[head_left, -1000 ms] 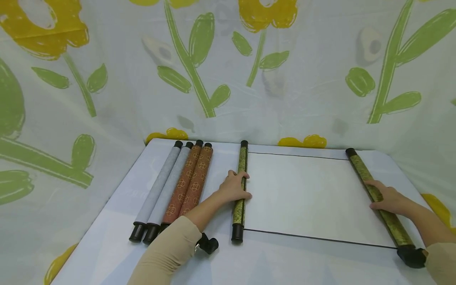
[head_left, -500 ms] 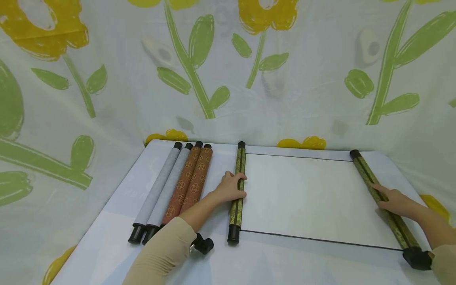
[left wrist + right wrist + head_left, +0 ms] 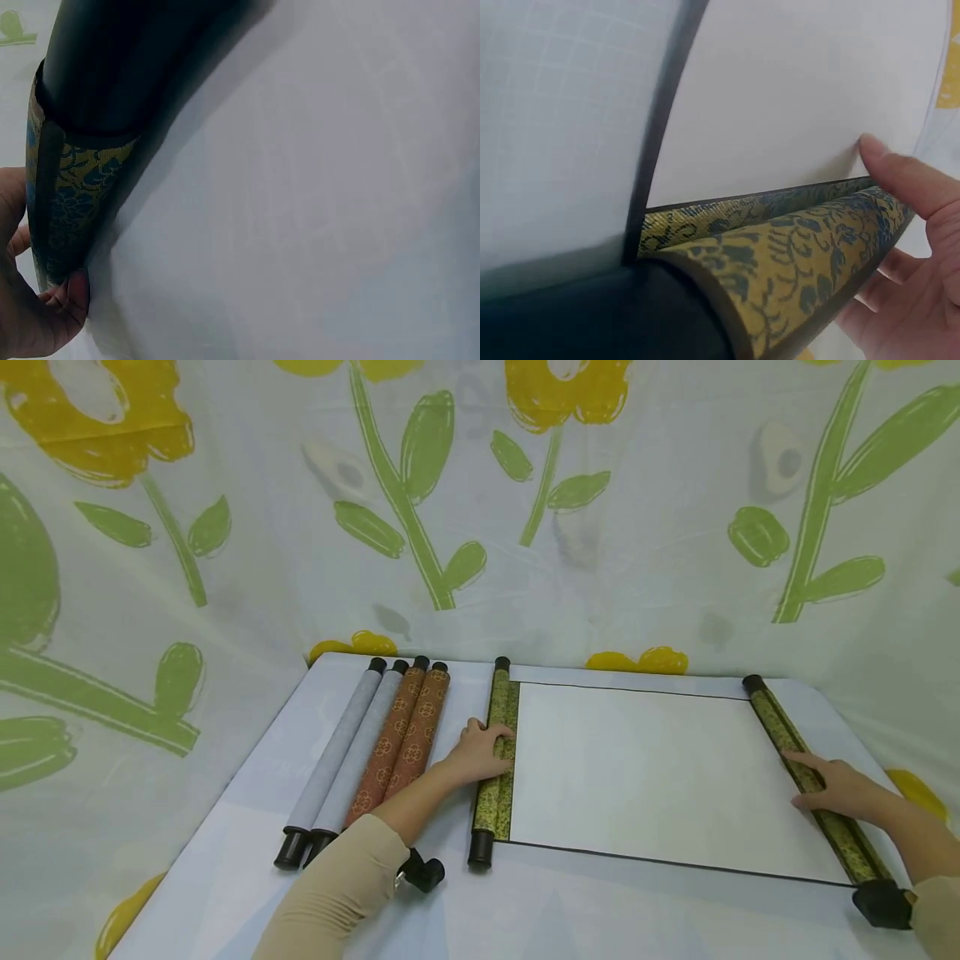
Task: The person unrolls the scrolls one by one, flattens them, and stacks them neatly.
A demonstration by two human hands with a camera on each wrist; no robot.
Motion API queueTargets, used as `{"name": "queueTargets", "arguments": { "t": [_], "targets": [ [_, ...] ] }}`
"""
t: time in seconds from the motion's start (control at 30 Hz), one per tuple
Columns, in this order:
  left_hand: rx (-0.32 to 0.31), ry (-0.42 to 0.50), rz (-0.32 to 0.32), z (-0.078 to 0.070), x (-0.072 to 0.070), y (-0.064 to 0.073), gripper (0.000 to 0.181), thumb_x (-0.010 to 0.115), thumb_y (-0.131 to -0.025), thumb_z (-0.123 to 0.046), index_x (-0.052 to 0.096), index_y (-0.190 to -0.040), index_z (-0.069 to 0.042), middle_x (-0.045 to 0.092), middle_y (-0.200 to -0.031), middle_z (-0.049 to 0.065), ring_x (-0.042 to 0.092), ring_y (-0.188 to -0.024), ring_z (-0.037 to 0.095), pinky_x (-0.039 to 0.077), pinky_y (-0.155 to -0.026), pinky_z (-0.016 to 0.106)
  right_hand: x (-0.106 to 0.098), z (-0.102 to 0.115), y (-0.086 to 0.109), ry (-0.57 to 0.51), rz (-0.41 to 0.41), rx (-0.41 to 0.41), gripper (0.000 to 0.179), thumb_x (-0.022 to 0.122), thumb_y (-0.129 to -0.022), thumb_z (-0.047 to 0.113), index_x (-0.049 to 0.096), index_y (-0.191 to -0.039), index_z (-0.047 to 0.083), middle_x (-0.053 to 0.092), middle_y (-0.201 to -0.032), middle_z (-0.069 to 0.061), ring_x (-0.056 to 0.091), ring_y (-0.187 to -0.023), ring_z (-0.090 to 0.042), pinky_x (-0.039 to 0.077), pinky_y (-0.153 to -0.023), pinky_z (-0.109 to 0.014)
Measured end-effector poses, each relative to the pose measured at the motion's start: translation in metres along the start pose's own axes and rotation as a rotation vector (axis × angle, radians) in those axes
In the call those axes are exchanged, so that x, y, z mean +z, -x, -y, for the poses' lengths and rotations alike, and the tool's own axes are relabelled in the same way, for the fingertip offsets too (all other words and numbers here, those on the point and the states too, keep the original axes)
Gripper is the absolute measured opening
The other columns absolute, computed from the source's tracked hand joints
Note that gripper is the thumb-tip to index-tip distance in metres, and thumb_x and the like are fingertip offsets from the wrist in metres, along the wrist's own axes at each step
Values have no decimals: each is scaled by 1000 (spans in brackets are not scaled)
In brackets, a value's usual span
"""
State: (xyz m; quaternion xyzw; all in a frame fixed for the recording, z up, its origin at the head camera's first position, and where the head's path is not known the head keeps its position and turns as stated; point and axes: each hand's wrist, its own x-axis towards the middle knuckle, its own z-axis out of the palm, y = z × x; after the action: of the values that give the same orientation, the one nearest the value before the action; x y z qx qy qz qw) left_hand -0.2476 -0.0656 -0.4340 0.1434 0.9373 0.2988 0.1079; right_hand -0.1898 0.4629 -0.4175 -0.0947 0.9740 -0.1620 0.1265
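A hanging scroll lies partly unrolled, its blank white paper (image 3: 637, 768) framed by thin dark lines. My left hand (image 3: 478, 752) holds its left roller (image 3: 486, 810), which is wrapped in green-gold brocade with black end knobs. In the left wrist view, the fingers of that hand (image 3: 45, 322) curl at the brocade beyond a black knob (image 3: 127, 67). My right hand (image 3: 843, 789) grips the slanted right roller (image 3: 780, 727). The right wrist view shows its thumb (image 3: 900, 169) on the paper side and its other fingers behind the brocade roll (image 3: 802, 262).
Left of the open scroll lie two grey-blue rolled scrolls (image 3: 333, 747) and two brown ones with gold flower patterns (image 3: 416, 735), side by side. The left forearm overlaps their near ends. A flower-printed cloth (image 3: 637, 527) hangs behind the white table (image 3: 600, 910).
The left roller has moved left and the right roller slightly right, with the hands on them. More paper lies between them, and a brocade strip now shows beside each roller.
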Motion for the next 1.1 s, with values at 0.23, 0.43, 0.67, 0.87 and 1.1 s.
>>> {"name": "queueTargets", "arguments": {
  "t": [0.23, 0.43, 0.67, 0.87, 1.1],
  "targets": [
    [8, -4, -4, 3, 0, 0, 52, 73, -78, -26, 55, -127, -22, 35, -123, 24, 44, -106, 36, 45, -77, 42, -2, -2, 2, -14, 4, 2, 73, 65, -79, 3, 22, -134, -18, 54, -94, -38, 56, -73, -41, 47, -67, -47],
    [5, 6, -8, 4, -2, 0, 51, 72, -78, -22, 55, -127, -21, 35, -124, 25, 47, -105, 36, 45, -74, 40, -2, -4, 5, -32, 32, 36, 64, 50, -81, 0, 21, -134, -20, 49, -66, -20, 36, -50, -14, 37, -55, -33],
    [0, 0, -10, 2, -4, 2, 52, 72, -76, -20, 55, -125, -21, 35, -122, 24, 48, -95, 31, 44, -68, 37, -2, -8, 7, -20, 66, 75, 58, 44, -88, 4, 20, -136, -20, 50, -70, -27, 37, -49, -16, 38, -54, -33],
    [4, 30, 0, 5, -3, 0, 54, 70, -76, -19, 53, -127, -20, 33, -123, 24, 48, -73, 23, 40, -58, 31, -1, -10, 9, -18, 32, 49, 62, 50, -82, -3, 21, -134, -20, 52, -87, -38, 38, -48, -15, 39, -52, -32],
    [5, 64, 14, 4, -5, 4, 54, 69, -77, -16, 51, -128, -17, 31, -125, 27, 42, -60, 18, 37, -54, 29, 1, -7, 9, -23, 3, 56, 58, 49, -82, -7, 24, -132, -20, 30, -54, 4, 29, -44, -7, 34, -46, -25]
  ]
}}
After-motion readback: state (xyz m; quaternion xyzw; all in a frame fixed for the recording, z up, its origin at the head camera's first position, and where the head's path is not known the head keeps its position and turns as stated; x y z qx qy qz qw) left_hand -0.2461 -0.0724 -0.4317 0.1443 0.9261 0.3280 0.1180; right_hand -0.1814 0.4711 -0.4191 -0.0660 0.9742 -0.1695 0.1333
